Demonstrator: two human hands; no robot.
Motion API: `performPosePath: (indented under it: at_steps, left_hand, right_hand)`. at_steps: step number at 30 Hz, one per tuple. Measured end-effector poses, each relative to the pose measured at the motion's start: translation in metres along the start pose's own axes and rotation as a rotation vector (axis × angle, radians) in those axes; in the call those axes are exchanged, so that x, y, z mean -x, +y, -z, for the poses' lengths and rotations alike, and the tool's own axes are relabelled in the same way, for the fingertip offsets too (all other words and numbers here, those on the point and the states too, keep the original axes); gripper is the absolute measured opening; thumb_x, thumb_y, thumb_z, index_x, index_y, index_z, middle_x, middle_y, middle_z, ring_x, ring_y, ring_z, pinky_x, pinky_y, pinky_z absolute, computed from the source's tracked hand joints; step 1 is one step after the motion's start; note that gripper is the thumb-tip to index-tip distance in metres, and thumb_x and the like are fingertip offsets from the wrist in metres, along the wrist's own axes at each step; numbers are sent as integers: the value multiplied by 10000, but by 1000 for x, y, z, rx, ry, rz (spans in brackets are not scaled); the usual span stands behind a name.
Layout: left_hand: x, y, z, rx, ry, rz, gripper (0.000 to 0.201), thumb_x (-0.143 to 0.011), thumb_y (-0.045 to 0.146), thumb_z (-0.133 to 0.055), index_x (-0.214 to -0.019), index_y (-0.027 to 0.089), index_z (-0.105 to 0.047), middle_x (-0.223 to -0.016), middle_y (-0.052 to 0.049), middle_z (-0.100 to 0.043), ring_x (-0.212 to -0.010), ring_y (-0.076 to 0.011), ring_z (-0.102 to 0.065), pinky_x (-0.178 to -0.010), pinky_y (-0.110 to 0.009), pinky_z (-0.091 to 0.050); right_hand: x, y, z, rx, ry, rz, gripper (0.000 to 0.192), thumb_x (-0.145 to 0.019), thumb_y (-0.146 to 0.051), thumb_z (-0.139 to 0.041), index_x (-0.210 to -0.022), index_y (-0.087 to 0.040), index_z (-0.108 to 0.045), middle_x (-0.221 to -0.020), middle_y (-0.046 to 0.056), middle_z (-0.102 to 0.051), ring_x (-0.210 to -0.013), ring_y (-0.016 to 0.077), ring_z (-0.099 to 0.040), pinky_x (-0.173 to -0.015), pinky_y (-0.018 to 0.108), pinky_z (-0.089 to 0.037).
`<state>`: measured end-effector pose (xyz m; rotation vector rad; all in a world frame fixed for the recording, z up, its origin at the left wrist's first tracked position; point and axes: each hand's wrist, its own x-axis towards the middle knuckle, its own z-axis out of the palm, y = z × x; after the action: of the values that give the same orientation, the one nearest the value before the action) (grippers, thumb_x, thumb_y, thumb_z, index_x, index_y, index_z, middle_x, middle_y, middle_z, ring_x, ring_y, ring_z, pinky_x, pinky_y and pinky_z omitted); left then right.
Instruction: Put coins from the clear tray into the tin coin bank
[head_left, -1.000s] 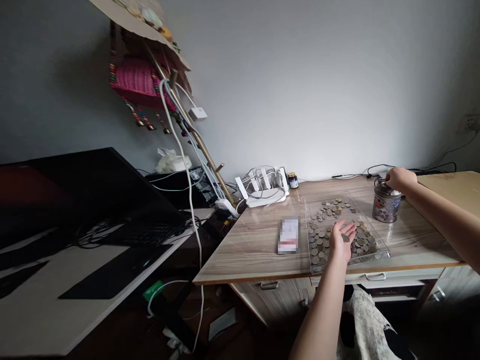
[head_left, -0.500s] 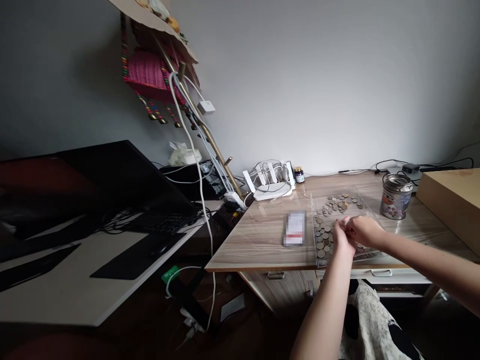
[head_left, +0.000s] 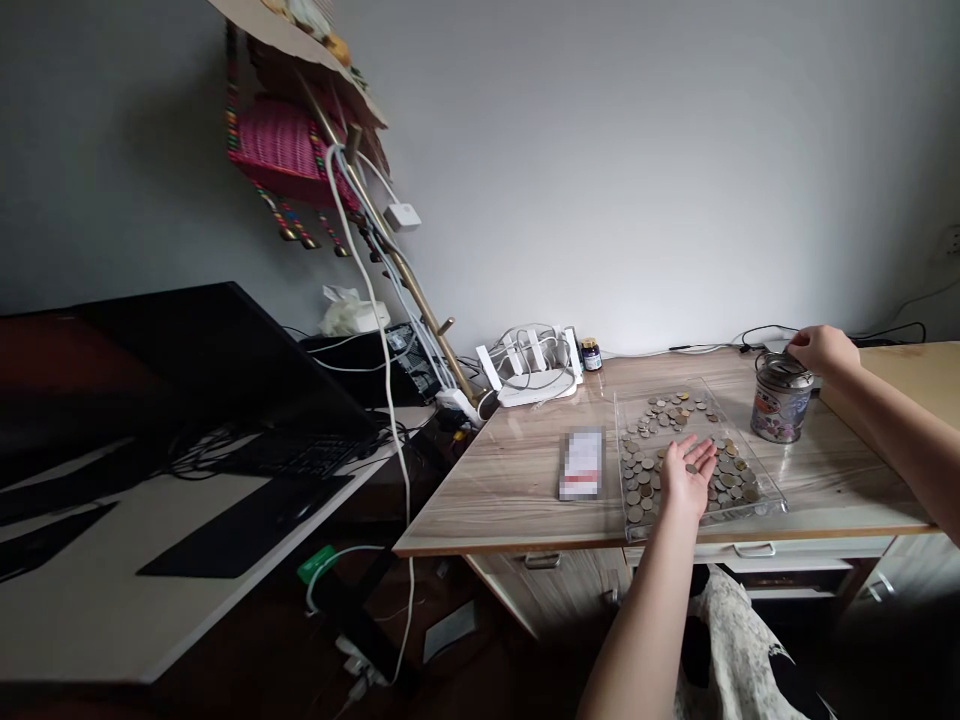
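A clear plastic tray (head_left: pixel 772 497) with several coins (head_left: pixel 675 410) lies on the wooden desk (head_left: pixel 510 480). My left hand (head_left: pixel 684 478) hovers palm up over the tray's near part, fingers apart, with a coin resting on the palm. My right hand (head_left: pixel 823 349) reaches to the top of a small patterned metal tin (head_left: pixel 780 400) to the right of the tray, fingers pinched at its lid; whether they pinch a coin is hidden.
A white-and-red card (head_left: pixel 582 464) lies left of the tray. A white router (head_left: pixel 534 372) with cables and a small dark jar (head_left: pixel 591 354) stand at the back. A cardboard box (head_left: pixel 907 370) sits at the right. A dark monitor (head_left: pixel 172 370) stands on the left table.
Half a second ago both hands met over the tray. My right hand has since gone back to the tin's top, and my left palm has opened upward.
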<state>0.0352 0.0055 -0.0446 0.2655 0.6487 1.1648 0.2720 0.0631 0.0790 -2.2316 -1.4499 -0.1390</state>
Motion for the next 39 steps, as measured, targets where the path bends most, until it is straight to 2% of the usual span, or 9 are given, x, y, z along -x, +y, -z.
performPosePath:
  at_steps: [6,9,12,16,19,25,29,35,39]
  left_hand:
    - [-2,-1,0,-26,10,-13,372,-848,355,-309,-979,90,-536,-952,-182,-607,-802,-180,-619,-733,-285,-474]
    - [-2,-1,1,-18,6,-12,390,-848,372,-299,-984,93,-535,-956,-183,-605,-805,-185,-620,-724,-290,-473]
    - [-1,0,2,28,-8,-19,413,-849,401,-274,-991,108,-529,-974,-179,-599,-819,-199,-619,-713,-308,-475]
    - [0,1,1,103,12,-53,400,-838,436,-290,-994,151,-522,-967,-144,-602,-789,-192,-614,-678,-310,-473]
    - [-2,0,1,113,48,-53,405,-829,457,-301,-994,170,-534,-911,-114,-613,-719,-176,-599,-649,-306,-464]
    - [-7,-2,1,125,127,-112,420,-842,422,-274,-945,150,-577,-617,-36,-535,-592,-145,-547,-596,-265,-433]
    - [-3,-2,0,86,100,-116,375,-841,408,-299,-952,167,-565,-782,-72,-602,-728,-160,-586,-641,-263,-442]
    - [4,-2,-3,-122,-6,-98,409,-839,426,-284,-1006,167,-552,-1058,-126,-586,-925,-189,-570,-728,-297,-444]
    - [4,-2,-5,-206,-55,-95,398,-827,405,-303,-970,149,-573,-1080,-132,-581,-971,-195,-548,-739,-296,-439]
  right_hand:
    - [-7,0,-12,114,-103,9,216,-620,-300,-552,-771,-218,-682,-879,87,-647,-762,232,-563,-545,290,-382]
    - [1,-10,-11,129,19,67,271,-681,-334,-504,-840,-197,-676,-883,104,-645,-776,234,-563,-557,292,-386]
    - [34,-23,-11,-9,174,296,318,-761,-336,-424,-945,-202,-646,-889,79,-647,-732,186,-565,-548,260,-389]
    - [108,-44,-31,-158,-162,775,301,-794,-358,-419,-959,-234,-639,-896,39,-643,-703,141,-567,-562,228,-410]
    - [146,-60,-49,-155,-354,881,262,-771,-312,-461,-952,-253,-640,-929,35,-634,-763,147,-575,-613,223,-411]
    - [152,-89,-65,-69,-493,787,225,-727,-225,-478,-846,-241,-668,-831,26,-661,-742,159,-588,-622,228,-397]
    - [139,-93,-55,15,-432,770,259,-718,-177,-450,-790,-256,-686,-767,16,-672,-668,152,-583,-556,228,-379]
    - [49,-42,-5,-33,59,301,273,-728,-292,-482,-909,-243,-681,-862,41,-669,-725,177,-570,-552,247,-391]
    - [1,-5,6,-18,3,6,288,-626,-211,-562,-879,-210,-698,-843,81,-658,-739,205,-568,-567,274,-407]
